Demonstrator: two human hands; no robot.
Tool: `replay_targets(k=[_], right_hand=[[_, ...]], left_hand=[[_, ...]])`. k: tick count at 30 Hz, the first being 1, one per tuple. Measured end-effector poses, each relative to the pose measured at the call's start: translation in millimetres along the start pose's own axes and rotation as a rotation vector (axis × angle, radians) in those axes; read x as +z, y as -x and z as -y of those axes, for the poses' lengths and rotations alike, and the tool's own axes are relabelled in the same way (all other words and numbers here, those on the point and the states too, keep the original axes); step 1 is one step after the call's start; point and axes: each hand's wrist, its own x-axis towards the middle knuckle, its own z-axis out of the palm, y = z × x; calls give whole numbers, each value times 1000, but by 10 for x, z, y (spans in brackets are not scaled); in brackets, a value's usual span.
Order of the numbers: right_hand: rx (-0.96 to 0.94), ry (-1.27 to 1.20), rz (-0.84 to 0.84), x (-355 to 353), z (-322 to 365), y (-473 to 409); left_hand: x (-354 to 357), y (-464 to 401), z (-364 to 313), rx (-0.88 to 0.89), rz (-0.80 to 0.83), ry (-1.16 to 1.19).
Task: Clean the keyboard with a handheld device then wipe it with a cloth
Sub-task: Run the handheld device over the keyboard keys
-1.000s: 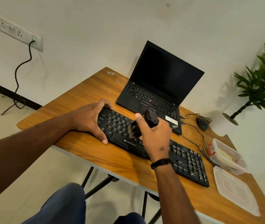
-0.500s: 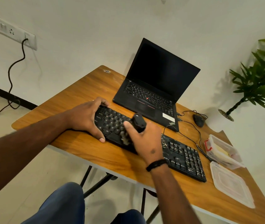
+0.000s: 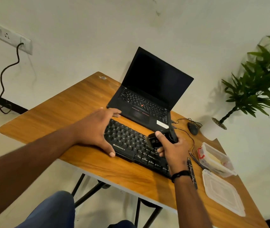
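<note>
2 hands work: left grip (image 3: 96, 129) released on keyboard (image 3: 131, 143); right grip (image 3: 172, 148) grasps device (image 3: 161, 138), brush pointing left.

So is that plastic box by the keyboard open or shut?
Open: the plastic box has no lid on, and its lid lies flat on the table beside it.

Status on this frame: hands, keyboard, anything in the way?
Left hand spans the keyboard left end, fingers straight. Right hand grips the handheld device, brush end over the keys. No cloth seen. Nothing in the way.
</note>
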Motion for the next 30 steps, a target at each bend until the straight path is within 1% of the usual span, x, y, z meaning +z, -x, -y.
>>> replay_targets(k=[2, 5, 8, 10, 12, 14, 16, 17, 19, 20, 21, 22, 24, 26, 27, 28, 29, 30], right_hand=[[-59, 51, 34, 72, 22, -57], [-215, 179, 34, 245, 102, -173], [-347, 286, 91, 406, 207, -298], [-399, 386, 196, 459, 235, -363], [-378, 506, 350, 424, 227, -433], [-292, 599, 457, 306, 267, -538], [-228, 716, 512, 212, 388, -639], [-244, 745, 512, 208, 441, -663], [-316, 659, 483, 267, 453, -635], [-323, 577, 483, 302, 415, -594], [-315, 544, 495, 320, 371, -561], [-298, 559, 512, 315, 346, -542], [-233, 709, 543, 251, 364, -602], [-230, 831, 521, 210, 441, -676], [-267, 799, 493, 213, 446, -681], [-309, 709, 472, 226, 417, -656], [-329, 627, 467, 232, 366, -621], [-324, 609, 482, 225, 332, -583]], left_hand=[[45, -147, -264, 38, 55, -56], [115, -373, -469, 40, 174, -161], [194, -475, -486, -8, 248, -117], [216, -476, -460, -41, 245, -51], [224, -470, -428, -61, 242, -15], [235, -470, -415, -66, 243, -6], [248, -475, -422, -74, 240, 7], [249, -473, -424, -78, 237, 17], [250, -457, -424, -76, 227, 21], [253, -445, -421, -71, 218, 17], [261, -430, -415, -68, 210, 12], [266, -419, -408, -68, 206, 10], [277, -417, -394, -67, 202, 11], [284, -421, -388, -63, 195, 12], [283, -422, -385, -61, 193, 13], [284, -420, -382, -58, 192, 13], [287, -416, -380, -55, 190, 11], [288, -411, -379, -51, 187, 7]])
